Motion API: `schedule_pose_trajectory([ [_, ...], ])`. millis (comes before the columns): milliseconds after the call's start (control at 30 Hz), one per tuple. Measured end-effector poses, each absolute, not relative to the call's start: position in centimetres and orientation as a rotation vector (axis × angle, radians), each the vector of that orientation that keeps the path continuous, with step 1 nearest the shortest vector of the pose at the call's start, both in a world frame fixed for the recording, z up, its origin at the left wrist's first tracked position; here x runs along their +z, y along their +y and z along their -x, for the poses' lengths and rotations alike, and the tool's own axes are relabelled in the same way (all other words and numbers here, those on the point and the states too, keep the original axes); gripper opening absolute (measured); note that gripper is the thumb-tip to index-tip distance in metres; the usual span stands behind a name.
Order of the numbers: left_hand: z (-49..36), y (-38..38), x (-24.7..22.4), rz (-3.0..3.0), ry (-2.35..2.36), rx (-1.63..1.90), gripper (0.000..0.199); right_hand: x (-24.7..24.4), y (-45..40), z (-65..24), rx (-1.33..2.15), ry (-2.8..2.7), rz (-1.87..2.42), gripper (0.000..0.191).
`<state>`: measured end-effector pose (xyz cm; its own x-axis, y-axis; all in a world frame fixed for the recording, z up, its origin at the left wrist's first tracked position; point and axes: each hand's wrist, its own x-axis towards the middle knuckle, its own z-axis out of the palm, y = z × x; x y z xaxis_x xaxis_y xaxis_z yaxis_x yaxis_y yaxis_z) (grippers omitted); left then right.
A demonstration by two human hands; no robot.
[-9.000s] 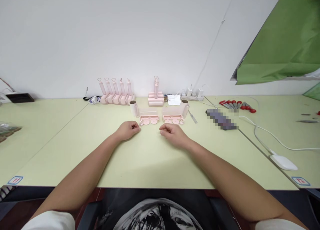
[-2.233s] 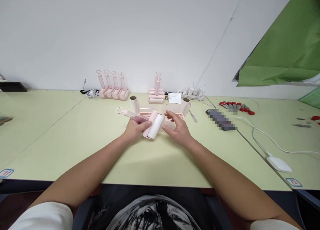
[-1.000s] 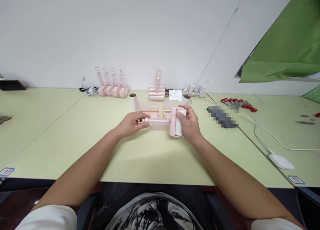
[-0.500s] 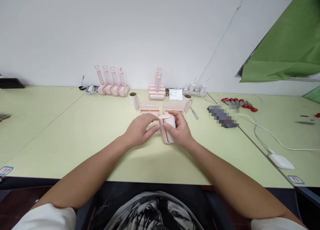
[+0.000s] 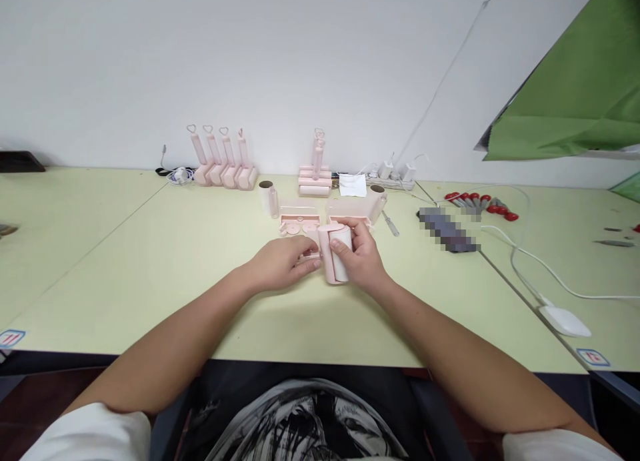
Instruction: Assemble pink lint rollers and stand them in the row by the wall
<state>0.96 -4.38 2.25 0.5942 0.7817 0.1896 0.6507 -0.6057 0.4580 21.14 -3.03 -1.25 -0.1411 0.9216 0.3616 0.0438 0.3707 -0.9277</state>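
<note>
My right hand (image 5: 365, 257) holds a pink case with a white roll (image 5: 342, 255) in it, tilted slightly above the table. My left hand (image 5: 285, 264) is just left of the case, its thumb and fingers closed round a small clear-pink piece (image 5: 311, 255) that reaches to the case's side. Behind my hands lie open pink cases, one with round pink discs (image 5: 301, 227) in front of it. A white roll with a brown core (image 5: 266, 197) stands at the back left of them, and another roll (image 5: 377, 193) at the back right.
Several pink rollers with heart-loop handles (image 5: 231, 174) stand along the wall, with more stacked (image 5: 315, 182) at centre. A power strip (image 5: 395, 182), a screwdriver (image 5: 391, 225), a blurred dark device (image 5: 447, 231), red-handled tools (image 5: 470, 201) and a white charger (image 5: 565, 319) lie to the right.
My left hand has dropped slightly from the case's top edge, and its fingers have closed round the small piece. My right hand still holds the case with the roll.
</note>
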Motion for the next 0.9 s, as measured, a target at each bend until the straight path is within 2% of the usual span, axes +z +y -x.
schedule_pose_trajectory([
  [200, -2.3, -4.7, 1.3, -2.492, 1.283, 0.466, 0.032, -1.4, -3.2, -20.9, 1.061, -1.513, 0.902, 0.052],
  [433, -1.7, -4.6, 1.4, -2.412, 1.232, 0.537, 0.032, -0.9, -3.5, -21.1, 1.091, -1.591, 0.966, 0.054],
  [567, -1.2, -4.1, 1.6, -2.350, 1.202, 0.794, 0.030, -0.8, -3.7, -21.3, 1.006, -1.688, 0.996, 0.056],
  [700, -1.1, -3.9, 2.7, -2.423, 0.975, 1.061, 0.027, -0.7, -4.0, -21.2, 0.923, -1.770, 1.002, 0.051],
  [900, -1.1, -3.3, 5.9, -2.489, 0.838, 0.728, 0.029, -0.8, -4.0, -21.3, 0.903, -1.911, 0.879, 0.043],
])
